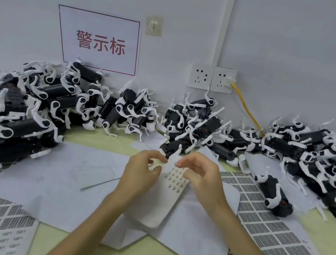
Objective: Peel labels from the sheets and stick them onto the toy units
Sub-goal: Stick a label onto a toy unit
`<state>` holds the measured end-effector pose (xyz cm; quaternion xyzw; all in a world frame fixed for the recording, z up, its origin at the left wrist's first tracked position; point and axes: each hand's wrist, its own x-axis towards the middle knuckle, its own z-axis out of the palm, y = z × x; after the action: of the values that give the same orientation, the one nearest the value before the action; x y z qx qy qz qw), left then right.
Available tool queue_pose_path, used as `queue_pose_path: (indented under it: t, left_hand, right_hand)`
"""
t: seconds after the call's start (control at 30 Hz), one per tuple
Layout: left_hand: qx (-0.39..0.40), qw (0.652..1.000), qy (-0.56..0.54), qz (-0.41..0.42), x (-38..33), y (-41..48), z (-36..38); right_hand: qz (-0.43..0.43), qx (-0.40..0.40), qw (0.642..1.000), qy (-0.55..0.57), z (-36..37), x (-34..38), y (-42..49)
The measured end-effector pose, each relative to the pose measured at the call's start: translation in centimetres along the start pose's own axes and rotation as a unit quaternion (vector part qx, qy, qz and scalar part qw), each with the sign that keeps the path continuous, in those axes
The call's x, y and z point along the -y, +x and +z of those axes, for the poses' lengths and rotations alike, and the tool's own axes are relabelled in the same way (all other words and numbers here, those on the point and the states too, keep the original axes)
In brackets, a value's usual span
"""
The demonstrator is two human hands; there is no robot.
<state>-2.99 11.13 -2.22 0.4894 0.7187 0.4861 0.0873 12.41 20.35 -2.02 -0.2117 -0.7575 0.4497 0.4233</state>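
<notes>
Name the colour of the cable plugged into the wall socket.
Yellow: the cable shows best in the head view.

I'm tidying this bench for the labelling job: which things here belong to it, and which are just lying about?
In the job:
label strip, pinched by left hand and right hand
toy units
label sheets

Lying about:
wall sign
sockets
yellow cable
wall hook
</notes>
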Motion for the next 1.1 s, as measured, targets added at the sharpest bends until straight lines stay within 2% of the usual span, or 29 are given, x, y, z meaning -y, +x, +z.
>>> queue_pose_path:
  t: [0.07, 0.17, 0.3, 0.37, 0.43, 0.53, 0.63, 0.77, 1.0, 1.1]
  left_hand:
    - [-0.022, 0.998, 0.027, 0.043, -0.3, 0.1, -0.2]
    - [0.008, 0.997, -0.045, 0.064, -0.8, 0.1, -0.3]
    - [0.021, 0.996, -0.035, 0.084, -0.9, -0.2, 0.4]
    - [0.029, 0.996, -0.056, 0.063, -1.0, -0.2, 0.4]
    - [0.044, 0.989, -0.140, 0.011, -1.1, -0.1, 0.2]
    - [0.059, 0.956, -0.275, -0.083, -1.3, -0.2, -0.3]
    - [0.078, 0.939, -0.312, -0.119, -1.3, -0.2, -0.6]
    - [0.079, 0.942, -0.305, -0.111, -1.8, -0.4, -0.5]
    - [0.100, 0.949, -0.295, -0.041, -1.7, -0.7, 0.0]
    - [0.077, 0.974, -0.210, -0.023, -1.3, -0.5, 0.5]
  right_hand:
    - [0.021, 0.001, 1.000, 0.022, -0.4, -0.1, 0.2]
    - [0.027, 0.009, 1.000, 0.011, -0.4, -0.2, 0.3]
    - [0.033, 0.010, 0.999, -0.007, -0.2, 0.0, 0.0]
    - [0.033, 0.007, 0.999, -0.002, -0.1, 0.1, -0.1]
    - [0.028, 0.007, 1.000, 0.006, -0.1, 0.1, 0.0]
    - [0.030, -0.001, 0.999, 0.032, -0.3, -0.1, 0.2]
    - [0.022, -0.030, 0.998, 0.059, -0.4, -0.2, 0.4]
    - [0.000, -0.046, 0.996, 0.078, -0.4, -0.1, 0.5]
    - [0.000, -0.072, 0.997, 0.036, -0.4, -0.2, 0.3]
    - [-0.003, -0.078, 0.997, -0.017, -0.3, -0.1, 0.2]
